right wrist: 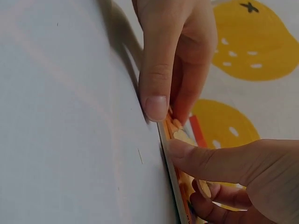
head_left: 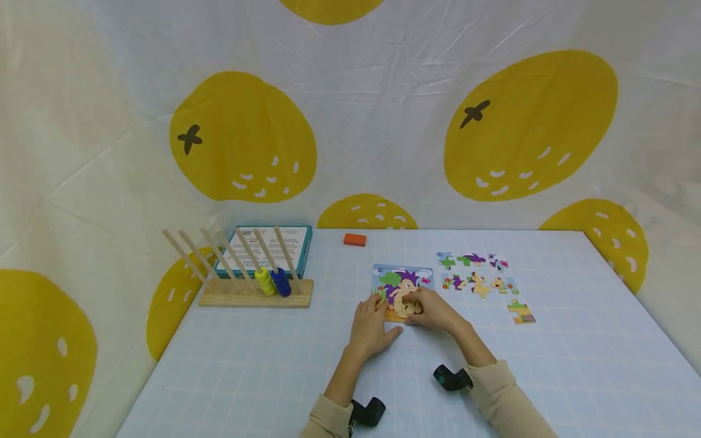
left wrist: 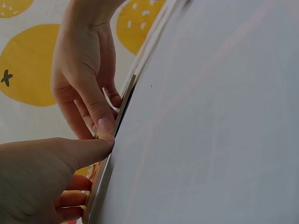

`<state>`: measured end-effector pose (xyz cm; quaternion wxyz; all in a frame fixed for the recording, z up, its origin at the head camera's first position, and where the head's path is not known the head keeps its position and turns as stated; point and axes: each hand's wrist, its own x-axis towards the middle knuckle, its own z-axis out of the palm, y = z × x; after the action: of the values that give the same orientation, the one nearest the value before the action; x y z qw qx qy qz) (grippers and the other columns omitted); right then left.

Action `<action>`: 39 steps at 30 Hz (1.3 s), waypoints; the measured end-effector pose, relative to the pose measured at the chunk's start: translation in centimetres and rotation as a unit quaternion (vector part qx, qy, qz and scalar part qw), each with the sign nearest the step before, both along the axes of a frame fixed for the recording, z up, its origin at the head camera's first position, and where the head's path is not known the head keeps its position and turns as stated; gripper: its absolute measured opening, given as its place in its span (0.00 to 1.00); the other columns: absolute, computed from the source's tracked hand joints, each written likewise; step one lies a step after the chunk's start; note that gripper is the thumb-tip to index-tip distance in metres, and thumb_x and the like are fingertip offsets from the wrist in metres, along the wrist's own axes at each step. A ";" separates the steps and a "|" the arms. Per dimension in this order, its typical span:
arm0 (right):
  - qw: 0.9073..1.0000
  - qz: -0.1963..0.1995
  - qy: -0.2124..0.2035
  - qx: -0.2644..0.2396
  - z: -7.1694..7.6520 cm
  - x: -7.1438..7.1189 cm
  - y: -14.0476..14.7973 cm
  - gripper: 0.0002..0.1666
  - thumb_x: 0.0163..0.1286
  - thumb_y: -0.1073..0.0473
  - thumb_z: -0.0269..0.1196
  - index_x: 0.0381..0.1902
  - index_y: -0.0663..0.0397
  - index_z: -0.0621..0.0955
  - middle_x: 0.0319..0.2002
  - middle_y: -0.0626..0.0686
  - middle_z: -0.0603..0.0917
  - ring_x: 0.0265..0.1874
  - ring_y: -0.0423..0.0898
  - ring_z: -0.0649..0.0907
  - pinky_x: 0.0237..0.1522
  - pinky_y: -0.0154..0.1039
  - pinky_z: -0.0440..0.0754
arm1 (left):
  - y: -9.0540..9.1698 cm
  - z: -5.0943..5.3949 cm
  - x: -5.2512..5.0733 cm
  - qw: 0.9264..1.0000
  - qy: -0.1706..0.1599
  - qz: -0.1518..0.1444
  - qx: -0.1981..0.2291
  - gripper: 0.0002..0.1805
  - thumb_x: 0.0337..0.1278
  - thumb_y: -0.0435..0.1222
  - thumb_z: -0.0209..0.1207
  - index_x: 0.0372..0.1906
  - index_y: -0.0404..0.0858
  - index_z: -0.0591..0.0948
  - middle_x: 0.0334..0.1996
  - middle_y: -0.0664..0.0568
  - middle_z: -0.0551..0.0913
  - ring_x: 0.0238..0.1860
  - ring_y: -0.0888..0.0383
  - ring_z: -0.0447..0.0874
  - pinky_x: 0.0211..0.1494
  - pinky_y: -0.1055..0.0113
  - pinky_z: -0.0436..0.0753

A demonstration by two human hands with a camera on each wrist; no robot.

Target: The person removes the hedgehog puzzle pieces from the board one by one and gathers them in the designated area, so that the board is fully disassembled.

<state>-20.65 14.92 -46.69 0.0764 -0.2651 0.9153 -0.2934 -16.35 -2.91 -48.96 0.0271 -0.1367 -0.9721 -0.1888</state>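
Observation:
A hedgehog jigsaw puzzle (head_left: 393, 281) in a shallow board lies flat on the table. At its lower left corner rests my left hand (head_left: 369, 328), fingers along the left side and thumb by the near edge. My right hand (head_left: 436, 311) is over the board's lower right part. In the right wrist view, the fingers of this right hand (right wrist: 261, 172) pinch a small pale puzzle piece (right wrist: 204, 189), while its thumb touches the board near the front edge. Fingers cover part of the picture.
Several loose puzzle pieces (head_left: 480, 286) lie right of the board. On the left stands a wooden peg rack (head_left: 230, 298) with yellow rings (head_left: 265, 281) and blue rings (head_left: 281, 282). Behind it is a flat teal-edged box (head_left: 298, 246). An orange block (head_left: 355, 239) sits near the back edge.

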 end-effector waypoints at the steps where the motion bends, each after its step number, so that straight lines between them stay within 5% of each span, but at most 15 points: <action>1: 1.000 0.000 -0.002 -0.002 0.0 0.0 0.0 0.24 0.53 0.61 0.72 0.48 0.66 0.81 0.42 0.58 0.82 0.38 0.48 0.77 0.42 0.46 0.78 | 0.0 0.0 0.0 1.000 0.001 -0.001 -0.001 0.37 0.51 0.53 0.64 0.61 0.33 0.74 0.61 0.43 0.69 0.65 0.47 0.65 0.70 0.50 0.60; 7: 1.000 0.012 -0.008 -0.004 -0.1 0.2 0.1 0.23 0.52 0.62 0.72 0.46 0.64 0.82 0.36 0.54 0.77 0.29 0.43 0.70 0.28 0.33 0.69 | -0.1 -0.2 -0.1 1.000 0.004 -0.004 0.003 0.37 0.51 0.53 0.64 0.61 0.34 0.74 0.61 0.42 0.69 0.65 0.46 0.65 0.69 0.48 0.60; 18: 1.000 0.027 -0.012 0.003 -0.2 0.3 0.1 0.23 0.52 0.62 0.72 0.47 0.65 0.82 0.37 0.53 0.75 0.30 0.42 0.70 0.30 0.32 0.70 | -0.2 -0.2 0.0 1.000 0.000 -0.007 0.009 0.37 0.51 0.53 0.63 0.61 0.34 0.74 0.62 0.42 0.69 0.65 0.46 0.64 0.69 0.48 0.59; 25: 0.997 0.027 -0.006 -0.067 -0.5 0.3 0.9 0.23 0.53 0.62 0.70 0.47 0.68 0.81 0.35 0.53 0.78 0.28 0.42 0.71 0.27 0.30 0.72 | -0.1 -0.2 -0.1 1.000 0.001 -0.003 0.003 0.37 0.51 0.53 0.63 0.61 0.34 0.74 0.62 0.42 0.69 0.65 0.46 0.64 0.70 0.49 0.60; 31: 0.994 -0.009 0.019 -0.110 -0.7 0.8 2.6 0.25 0.54 0.59 0.71 0.49 0.64 0.81 0.37 0.53 0.81 0.30 0.43 0.74 0.32 0.33 0.76 | 0.0 -0.2 -0.1 1.000 0.001 -0.002 0.002 0.37 0.50 0.54 0.64 0.60 0.33 0.74 0.62 0.42 0.68 0.65 0.47 0.65 0.69 0.49 0.60; 39: 0.990 -0.081 0.058 -0.103 -0.7 1.4 7.8 0.24 0.51 0.62 0.72 0.47 0.64 0.82 0.41 0.56 0.85 0.35 0.47 0.80 0.38 0.38 0.80 | 0.1 -0.2 0.0 1.000 0.000 0.003 0.008 0.37 0.50 0.53 0.64 0.60 0.33 0.74 0.61 0.43 0.69 0.64 0.48 0.64 0.69 0.49 0.60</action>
<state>-19.20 22.73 -47.40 -0.0287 -0.2136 0.9014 -0.3756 -16.37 -2.84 -49.17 0.0286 -0.1335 -0.9709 -0.1968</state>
